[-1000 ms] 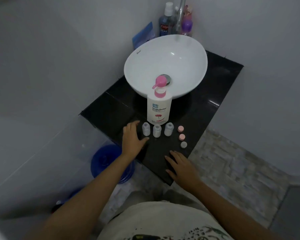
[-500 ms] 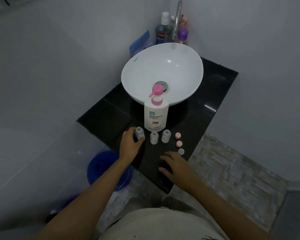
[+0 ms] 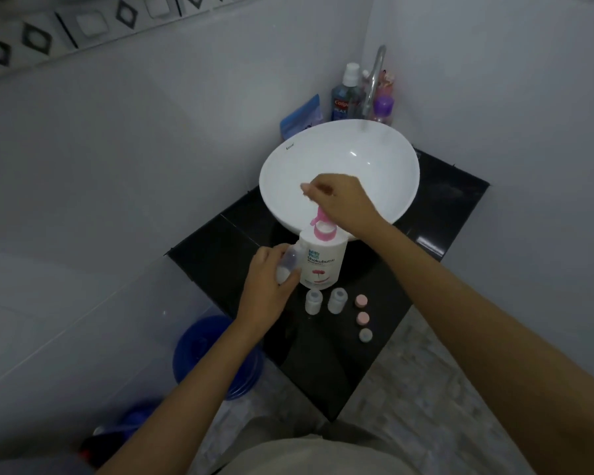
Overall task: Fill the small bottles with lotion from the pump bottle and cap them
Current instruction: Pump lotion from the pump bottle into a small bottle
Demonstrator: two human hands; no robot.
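Observation:
A white pump bottle [image 3: 323, 262] with a pink pump stands on the black counter [image 3: 436, 214] in front of the basin. My left hand [image 3: 268, 286] grips one small translucent bottle [image 3: 288, 265], tilted, held against the pump bottle's left side below the spout. My right hand [image 3: 340, 200] rests on top of the pink pump head [image 3: 319, 217], covering most of it. Two small open bottles [image 3: 313, 301] [image 3: 337, 299] stand in front of the pump bottle. Two pink caps [image 3: 361, 301] [image 3: 363, 317] and a pale cap [image 3: 365, 334] lie in a row to their right.
A white bowl basin [image 3: 374, 156] sits behind the pump bottle with a chrome tap [image 3: 374, 80] over it. Toiletry bottles [image 3: 347, 97] and a blue pouch [image 3: 302, 116] stand at the back corner. A blue bucket [image 3: 203, 354] is on the floor, left of the counter.
My left hand has lifted the leftmost small bottle up beside the pump spout. My right hand has left the counter edge and moved onto the pump head. The view has tilted up.

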